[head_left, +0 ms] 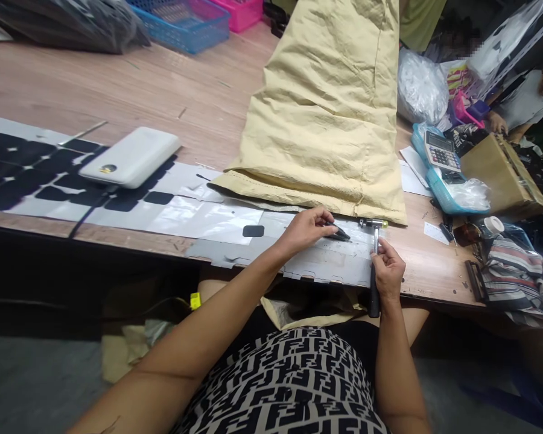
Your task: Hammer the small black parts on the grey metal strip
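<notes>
My left hand (306, 230) pinches a slim black piece (341, 232) with a tapered end, low over the board; its exact kind is unclear. In my right hand (389, 271) is a small hammer (374, 289) with a black grip, a metal shank and a yellow-tipped head. That head is raised just right of the black piece, near the hem of a large beige cloth (326, 126). Beneath both hands lies a pale grey board (235, 250) along the table's front edge. My fingers partly hide the black piece.
A white power bank (131, 158) with a cable rests on black-patterned sheets (18, 160) at left. Blue (185, 27) and pink baskets (242, 13) stand behind. At right are a calculator (441, 150), a cardboard box (502, 172) and striped cloth (516, 271). Another person's hand (496, 122) shows beyond.
</notes>
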`<act>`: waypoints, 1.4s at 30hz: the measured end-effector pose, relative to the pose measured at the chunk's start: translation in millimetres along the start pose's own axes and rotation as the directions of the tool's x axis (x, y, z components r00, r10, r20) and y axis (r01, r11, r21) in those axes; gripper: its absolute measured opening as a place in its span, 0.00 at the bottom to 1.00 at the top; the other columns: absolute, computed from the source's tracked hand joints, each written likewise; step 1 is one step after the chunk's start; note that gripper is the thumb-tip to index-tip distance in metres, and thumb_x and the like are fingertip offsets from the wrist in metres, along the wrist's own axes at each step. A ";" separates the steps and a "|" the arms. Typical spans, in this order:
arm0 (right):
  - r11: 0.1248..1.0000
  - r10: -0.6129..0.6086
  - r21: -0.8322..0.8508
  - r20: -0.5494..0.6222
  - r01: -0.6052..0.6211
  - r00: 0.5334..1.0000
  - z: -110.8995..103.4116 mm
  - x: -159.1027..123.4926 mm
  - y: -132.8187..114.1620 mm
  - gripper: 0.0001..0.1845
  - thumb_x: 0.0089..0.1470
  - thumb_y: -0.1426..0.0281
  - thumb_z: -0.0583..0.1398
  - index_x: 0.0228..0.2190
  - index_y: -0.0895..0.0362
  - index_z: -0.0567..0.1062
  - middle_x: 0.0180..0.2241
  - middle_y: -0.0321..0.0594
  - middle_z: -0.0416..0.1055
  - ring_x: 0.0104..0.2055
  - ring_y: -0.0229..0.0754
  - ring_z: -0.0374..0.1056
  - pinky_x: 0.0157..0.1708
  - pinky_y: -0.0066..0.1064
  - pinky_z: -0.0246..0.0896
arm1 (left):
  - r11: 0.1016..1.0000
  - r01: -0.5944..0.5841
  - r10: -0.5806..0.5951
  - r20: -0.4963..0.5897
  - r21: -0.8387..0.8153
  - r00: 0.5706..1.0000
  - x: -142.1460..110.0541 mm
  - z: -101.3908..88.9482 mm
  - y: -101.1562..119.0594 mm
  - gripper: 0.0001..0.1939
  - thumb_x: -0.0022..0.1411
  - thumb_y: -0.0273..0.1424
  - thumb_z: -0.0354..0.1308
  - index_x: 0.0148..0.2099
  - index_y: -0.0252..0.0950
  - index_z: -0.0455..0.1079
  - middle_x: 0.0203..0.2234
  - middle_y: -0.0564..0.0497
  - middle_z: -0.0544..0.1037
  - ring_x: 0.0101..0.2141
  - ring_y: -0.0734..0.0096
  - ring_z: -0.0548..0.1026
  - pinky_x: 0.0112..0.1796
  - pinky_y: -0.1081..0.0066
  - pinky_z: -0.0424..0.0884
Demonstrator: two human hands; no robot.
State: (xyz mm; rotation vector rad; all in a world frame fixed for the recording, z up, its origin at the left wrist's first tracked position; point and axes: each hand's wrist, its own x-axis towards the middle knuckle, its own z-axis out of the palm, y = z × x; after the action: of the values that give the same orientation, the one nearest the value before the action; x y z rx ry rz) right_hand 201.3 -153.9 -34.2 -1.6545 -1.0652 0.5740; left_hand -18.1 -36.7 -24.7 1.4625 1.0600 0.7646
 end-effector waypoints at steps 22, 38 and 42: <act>0.838 -0.433 -0.248 0.241 0.486 0.869 10.2 -45.9 -43.7 0.24 0.55 0.73 0.59 0.54 0.54 0.78 0.32 0.39 0.73 0.26 0.36 0.64 0.26 0.29 0.66 | 0.900 -0.269 0.255 0.087 0.342 0.963 -9.5 -0.3 -14.6 0.08 0.54 0.33 0.65 0.37 0.39 0.81 0.32 0.50 0.77 0.38 0.64 0.74 0.41 0.66 0.69; 0.720 -0.537 -0.337 0.285 0.607 0.794 13.0 -46.4 -41.3 0.26 0.55 0.78 0.56 0.55 0.55 0.77 0.37 0.43 0.76 0.35 0.41 0.72 0.35 0.31 0.71 | 0.895 -0.285 0.277 0.074 0.344 0.958 -9.0 -0.8 -17.7 0.09 0.54 0.32 0.65 0.38 0.38 0.82 0.30 0.50 0.77 0.37 0.64 0.75 0.41 0.66 0.70; 0.800 -0.449 -0.300 0.275 0.520 0.850 10.3 -43.9 -34.7 0.24 0.55 0.76 0.58 0.53 0.55 0.78 0.35 0.41 0.75 0.29 0.37 0.68 0.30 0.29 0.68 | 0.887 -0.291 0.280 0.082 0.358 0.956 -8.7 -0.5 -19.8 0.08 0.55 0.32 0.65 0.38 0.38 0.82 0.30 0.51 0.77 0.37 0.64 0.74 0.41 0.66 0.69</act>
State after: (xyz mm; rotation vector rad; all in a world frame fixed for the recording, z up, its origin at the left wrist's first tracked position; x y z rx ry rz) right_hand 159.0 -184.2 -11.2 -1.5574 -1.7613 0.1949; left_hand -25.8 -44.9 -43.1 1.9778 1.0132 0.7745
